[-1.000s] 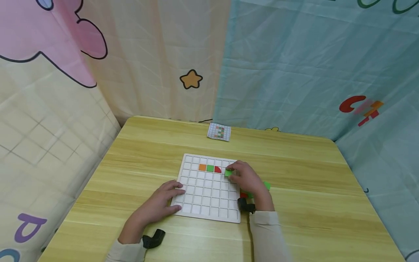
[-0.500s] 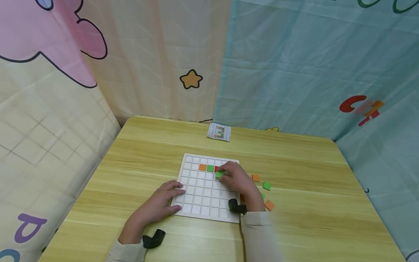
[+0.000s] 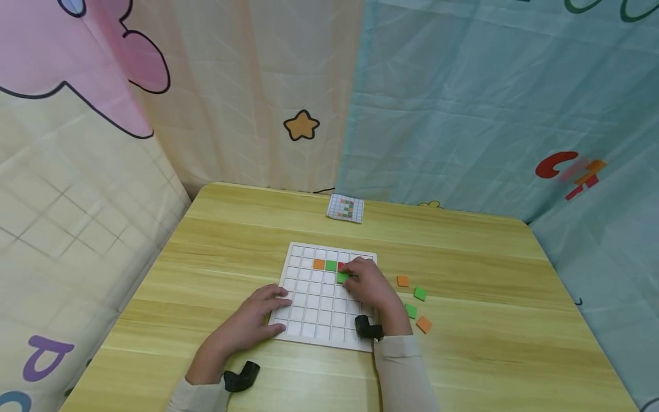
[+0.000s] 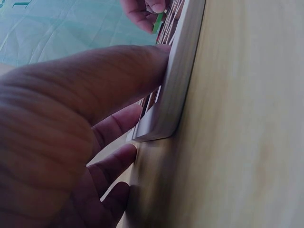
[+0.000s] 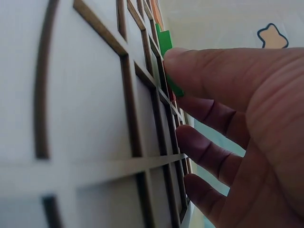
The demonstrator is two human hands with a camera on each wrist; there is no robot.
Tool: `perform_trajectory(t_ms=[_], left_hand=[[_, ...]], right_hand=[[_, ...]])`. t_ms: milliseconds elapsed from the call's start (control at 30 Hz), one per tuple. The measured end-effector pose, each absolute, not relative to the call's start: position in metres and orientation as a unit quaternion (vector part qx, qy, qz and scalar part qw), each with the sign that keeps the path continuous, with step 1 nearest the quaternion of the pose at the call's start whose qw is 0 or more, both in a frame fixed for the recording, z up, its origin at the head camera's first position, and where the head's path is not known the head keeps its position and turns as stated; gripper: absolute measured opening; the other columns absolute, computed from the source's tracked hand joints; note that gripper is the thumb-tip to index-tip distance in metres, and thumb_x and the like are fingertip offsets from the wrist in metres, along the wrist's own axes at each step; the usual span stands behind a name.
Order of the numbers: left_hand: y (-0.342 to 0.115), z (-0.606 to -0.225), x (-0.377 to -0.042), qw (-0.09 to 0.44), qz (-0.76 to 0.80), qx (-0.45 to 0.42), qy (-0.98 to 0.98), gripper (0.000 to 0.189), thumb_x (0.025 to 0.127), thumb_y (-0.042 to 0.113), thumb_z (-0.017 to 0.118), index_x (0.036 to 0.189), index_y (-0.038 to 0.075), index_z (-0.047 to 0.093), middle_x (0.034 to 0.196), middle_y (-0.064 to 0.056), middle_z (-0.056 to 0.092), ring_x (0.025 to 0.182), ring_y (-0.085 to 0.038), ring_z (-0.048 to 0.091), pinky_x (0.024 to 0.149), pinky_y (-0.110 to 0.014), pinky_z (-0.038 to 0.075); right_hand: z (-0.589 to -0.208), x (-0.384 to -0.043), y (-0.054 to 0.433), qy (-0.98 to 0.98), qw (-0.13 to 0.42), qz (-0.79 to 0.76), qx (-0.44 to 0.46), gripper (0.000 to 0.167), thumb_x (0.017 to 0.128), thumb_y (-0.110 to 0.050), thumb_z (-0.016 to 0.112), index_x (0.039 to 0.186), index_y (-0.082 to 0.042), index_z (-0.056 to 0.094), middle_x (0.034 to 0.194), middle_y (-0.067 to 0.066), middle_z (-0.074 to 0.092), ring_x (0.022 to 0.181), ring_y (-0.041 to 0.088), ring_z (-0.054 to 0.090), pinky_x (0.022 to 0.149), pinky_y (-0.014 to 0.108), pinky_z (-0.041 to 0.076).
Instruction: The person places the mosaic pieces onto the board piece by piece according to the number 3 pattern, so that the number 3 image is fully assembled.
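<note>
A white grid board (image 3: pixel 309 329) lies on the table, with an orange tile (image 3: pixel 318 264), a green tile (image 3: pixel 331 265) and a partly covered red tile (image 3: pixel 341 265) in one row. My right hand (image 3: pixel 369 286) pinches another green tile (image 3: pixel 342 278) between thumb and fingers, just below the red one. In the right wrist view this held tile (image 5: pixel 165 42) is tilted against the grid cells; whether it sits in a cell I cannot tell. My left hand (image 3: pixel 251 318) rests with spread fingers on the board's left edge, the thumb (image 4: pixel 128 71) on its rim.
To the board's right lie loose tiles: orange (image 3: pixel 403 281), green (image 3: pixel 420 293), another green (image 3: pixel 410 311) and another orange (image 3: pixel 424 324). A printed pattern card (image 3: pixel 345 208) lies near the table's back edge. Curtains (image 3: pixel 463 103) hang behind the table.
My right hand has moved left across the board with the green tile, then slightly down to below the red tile. Loose tiles at the right came into view. My left hand stays put.
</note>
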State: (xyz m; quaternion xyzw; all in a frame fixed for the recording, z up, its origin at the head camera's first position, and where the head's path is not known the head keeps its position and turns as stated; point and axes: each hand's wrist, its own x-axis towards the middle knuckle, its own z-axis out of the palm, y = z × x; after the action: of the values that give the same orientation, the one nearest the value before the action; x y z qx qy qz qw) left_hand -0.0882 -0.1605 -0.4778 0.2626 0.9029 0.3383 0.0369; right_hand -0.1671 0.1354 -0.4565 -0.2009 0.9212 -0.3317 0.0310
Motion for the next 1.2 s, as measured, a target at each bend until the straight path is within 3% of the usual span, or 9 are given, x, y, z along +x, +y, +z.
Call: perform_trajectory(t_ms=[1200], left_hand=[[-0.1600, -0.4778, -0.0884, 0.034, 0.336, 0.269, 0.902, 0.045, 0.084, 0.014, 0.079, 0.126, 0.004, 0.066, 0.136, -0.010, 0.053, 0.134, -0.036, 0.040, 0.108, -0.056, 0.034]], right_hand=[[-0.4590, -0.1665, 0.1321, 0.933, 0.038, -0.310, -0.179, 0.021, 0.087, -0.001, 0.069, 0.106, -0.010, 0.074, 0.107, 0.002, 0.064, 0.103, 0.025, 0.050, 0.093, 0.043, 0.043]])
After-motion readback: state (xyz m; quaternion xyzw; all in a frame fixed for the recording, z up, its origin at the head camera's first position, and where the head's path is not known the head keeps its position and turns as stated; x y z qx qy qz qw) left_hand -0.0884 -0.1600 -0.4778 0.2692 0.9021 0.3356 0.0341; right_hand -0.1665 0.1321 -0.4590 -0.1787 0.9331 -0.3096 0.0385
